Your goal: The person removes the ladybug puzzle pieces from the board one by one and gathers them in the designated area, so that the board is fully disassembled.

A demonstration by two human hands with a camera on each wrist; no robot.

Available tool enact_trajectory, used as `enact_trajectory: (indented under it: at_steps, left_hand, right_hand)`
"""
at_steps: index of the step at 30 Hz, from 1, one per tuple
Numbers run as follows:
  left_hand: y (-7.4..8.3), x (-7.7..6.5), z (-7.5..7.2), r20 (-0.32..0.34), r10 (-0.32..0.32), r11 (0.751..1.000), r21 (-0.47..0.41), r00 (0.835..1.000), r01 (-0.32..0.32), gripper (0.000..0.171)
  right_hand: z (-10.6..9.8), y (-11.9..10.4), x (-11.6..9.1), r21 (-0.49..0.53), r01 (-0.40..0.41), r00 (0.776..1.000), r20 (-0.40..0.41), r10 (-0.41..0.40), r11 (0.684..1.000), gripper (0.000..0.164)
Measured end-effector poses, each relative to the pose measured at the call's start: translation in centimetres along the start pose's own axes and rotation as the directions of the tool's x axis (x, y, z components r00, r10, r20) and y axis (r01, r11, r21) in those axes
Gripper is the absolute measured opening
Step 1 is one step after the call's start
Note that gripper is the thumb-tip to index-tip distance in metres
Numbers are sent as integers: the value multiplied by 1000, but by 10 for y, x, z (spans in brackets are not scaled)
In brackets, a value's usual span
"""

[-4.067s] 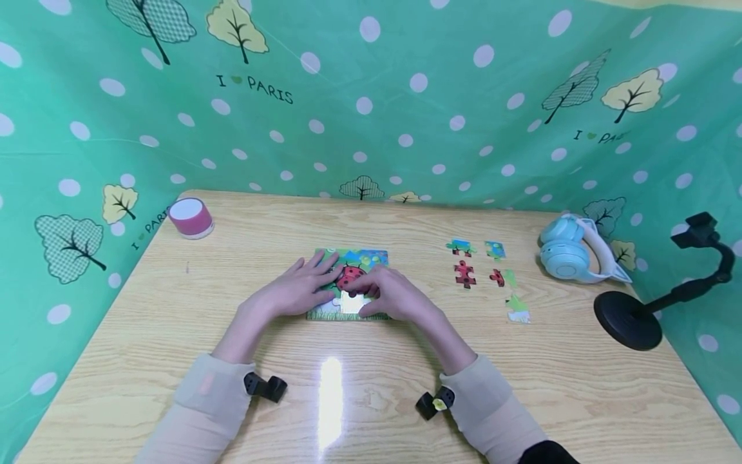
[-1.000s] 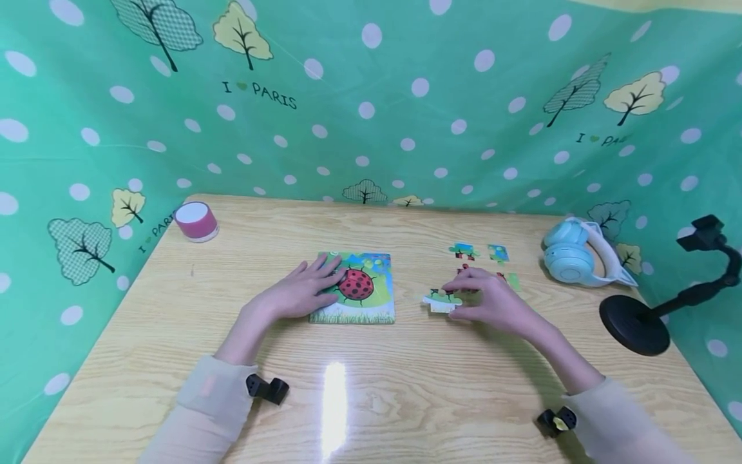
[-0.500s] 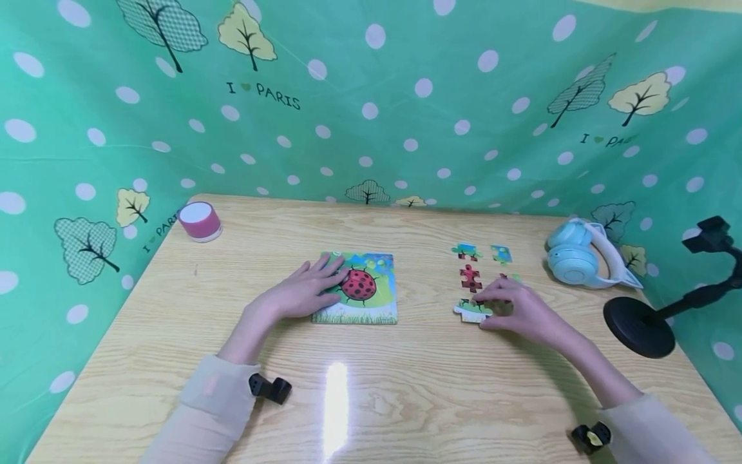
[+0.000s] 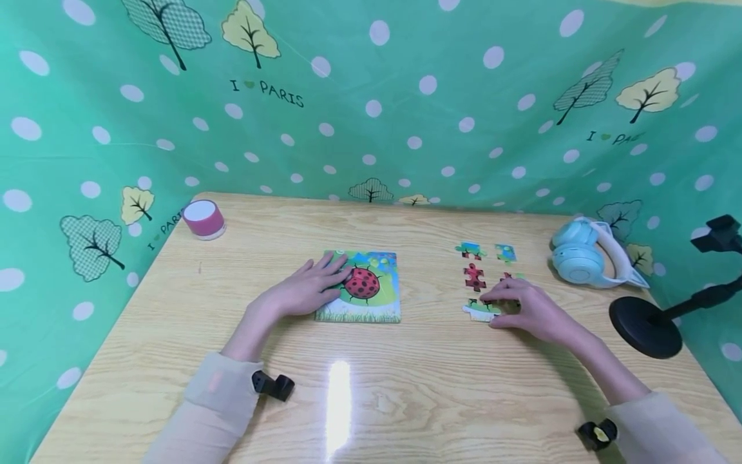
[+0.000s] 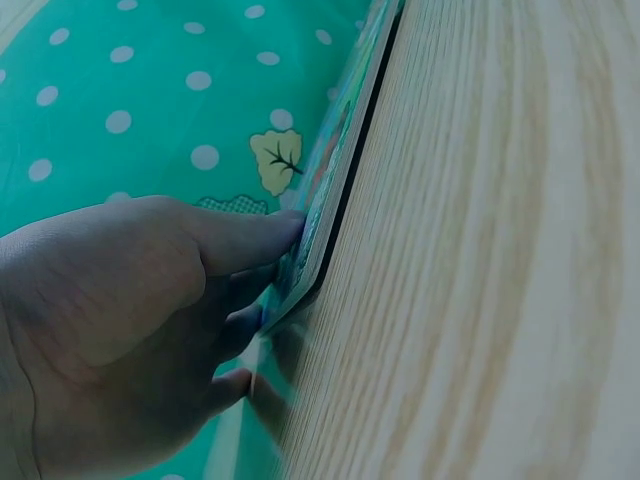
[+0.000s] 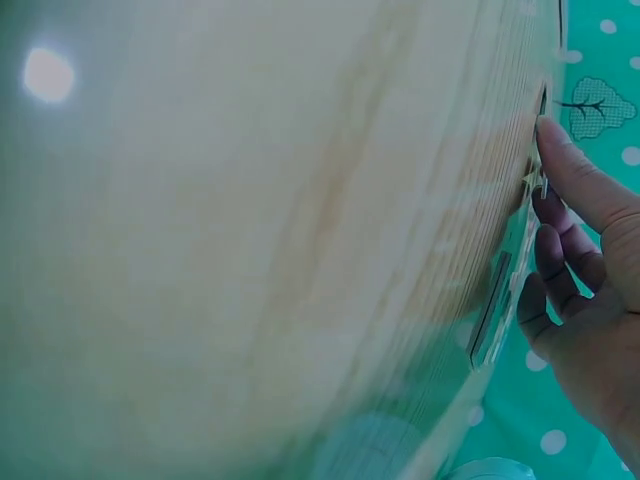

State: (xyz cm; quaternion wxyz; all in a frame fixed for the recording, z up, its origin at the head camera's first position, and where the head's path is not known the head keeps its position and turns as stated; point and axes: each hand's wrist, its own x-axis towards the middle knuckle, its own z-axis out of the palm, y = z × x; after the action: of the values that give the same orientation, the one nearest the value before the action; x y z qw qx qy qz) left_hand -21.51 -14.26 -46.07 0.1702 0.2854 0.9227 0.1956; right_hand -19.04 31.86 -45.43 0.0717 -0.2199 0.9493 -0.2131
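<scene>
My left hand point(image 4: 304, 290) lies with fingers spread on the left part of a square ladybug puzzle board point(image 4: 385, 309); in the left wrist view, the thumb point(image 5: 250, 238) presses at its edge. To the right, my right hand point(image 4: 530, 310) pinches the right side of a green-and-white jigsaw piece point(image 4: 478, 310) between thumb and index finger, low at the tabletop. Just above that piece lies a red jigsaw piece point(image 4: 475, 277). Farther back are a blue-green piece point(image 4: 469, 249) and another blue-green piece point(image 4: 505, 252). My right hand partly hides other pieces behind it.
Pale blue cat-ear headphones point(image 4: 576, 261) rest at the back right, near a black stand point(image 4: 646, 327) with a bent arm. A pink-and-white cylinder point(image 4: 204, 220) stands at the back left. A green dotted cloth point(image 4: 348, 96) hangs behind the table.
My right hand has moved from over the board to the right with the green-and-white jigsaw piece, bringing it down below the red piece. My left hand has stayed on the board.
</scene>
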Motion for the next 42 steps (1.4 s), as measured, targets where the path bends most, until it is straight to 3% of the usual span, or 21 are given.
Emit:
enact_trajectory:
  at_steps: [7,16,23,27,36,42]
  left_hand:
    - [1,1,1,-9,1,999,-39,1000,-1,57]
    - [0,0,2,-28,14,1000,7,1000,-14,53]
    - [1,0,0,-44,25,1000,6,999,-25,64]
    - [2,1,0,-54,26,1000,-1,998,-26,58]
    - [2,2,0,-71,16,1000,11,997,-15,49]
    - [1,1,-1,-82,15,999,35,996,-12,60]
  right_hand:
    - [-3,0,-1,-11,20,1000,4,-20,1000,48]
    - [-2,-14,13,14,66,993,-101,-65,998,44]
    - [5,-44,42,121,106,982,-170,-85,987,39]
    - [11,-63,56,190,119,978,-190,-82,974,37]
    - [21,-115,90,348,144,977,-200,-77,927,34]
    - [29,-145,111,406,186,967,-237,-94,895,28]
